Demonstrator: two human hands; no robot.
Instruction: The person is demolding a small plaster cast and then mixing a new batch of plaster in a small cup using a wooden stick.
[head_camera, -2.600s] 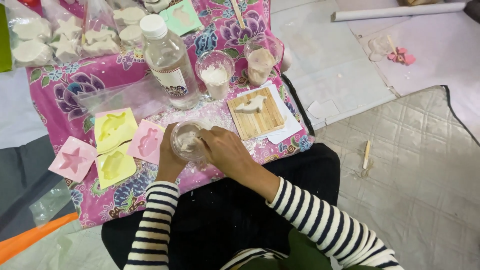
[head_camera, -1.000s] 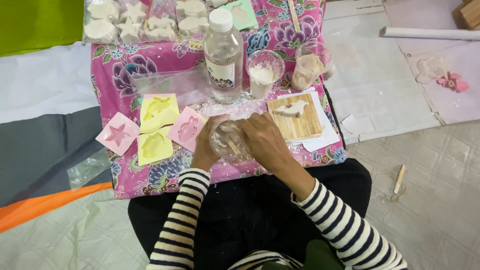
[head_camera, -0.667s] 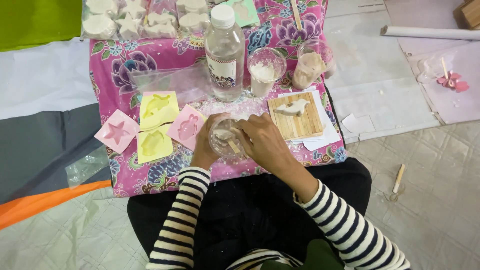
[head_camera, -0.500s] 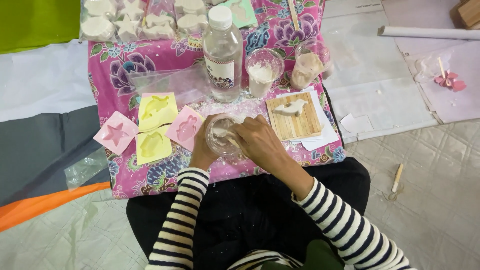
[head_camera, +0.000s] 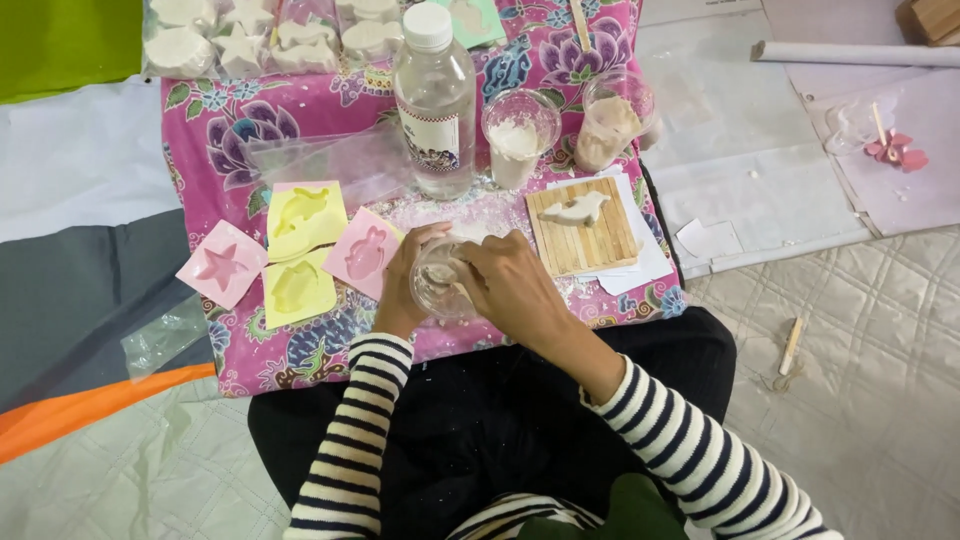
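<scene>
My left hand (head_camera: 402, 285) grips a small clear plastic cup (head_camera: 437, 283) from its left side, low over the pink flowered cloth (head_camera: 330, 115). My right hand (head_camera: 512, 282) is closed over the cup's right rim, fingers reaching into it; what they hold is hidden. Left of the cup lie two pink moulds (head_camera: 362, 252) (head_camera: 221, 265) and two yellow moulds (head_camera: 305, 215) (head_camera: 297, 287). A small wooden board (head_camera: 597, 240) with a white dolphin-shaped cast (head_camera: 573, 209) lies to the right.
Behind the cup stand a clear water bottle (head_camera: 434, 100), a cup of white powder (head_camera: 516, 140) and a cup of beige mix (head_camera: 607, 125). Bagged white casts (head_camera: 270, 35) line the far edge. A wooden stick (head_camera: 791, 346) lies on the quilted floor mat at right.
The view shifted slightly; both hands stay on the small cup, the right hand's fingers moving a little at its rim. Nothing was picked up or let go.
</scene>
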